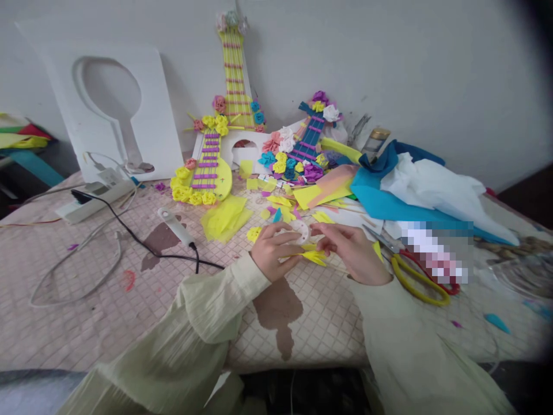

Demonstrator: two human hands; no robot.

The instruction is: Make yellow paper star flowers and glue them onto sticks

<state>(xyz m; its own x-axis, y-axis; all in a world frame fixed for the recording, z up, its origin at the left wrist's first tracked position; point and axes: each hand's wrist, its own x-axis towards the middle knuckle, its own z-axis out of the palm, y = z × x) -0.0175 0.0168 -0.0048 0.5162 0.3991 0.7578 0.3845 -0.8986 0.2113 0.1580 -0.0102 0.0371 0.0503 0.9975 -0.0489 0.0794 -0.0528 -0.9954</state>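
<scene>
Between my hands is a small whitish ring (303,233) that looks like a roll of clear tape. My left hand (273,252) has its fingers curled against the ring's left side. On the other side, my right hand (353,252) has thumb and fingers pinched together close to the ring's edge; anything in that pinch is too small to make out. Cut yellow paper strips (314,256) lie just below the ring, by my left fingertips. A yellow crumpled paper flower (254,233) rests left of my left hand.
Flower-trimmed paper guitars, one yellow and purple (209,170), one blue (310,138), lean at the back. Yellow-handled scissors (417,282) lie right, near blue paper (389,199). A white glue gun (176,227), black cable and power strip (95,202) are left. A white cut-out board (158,109) leans on the wall.
</scene>
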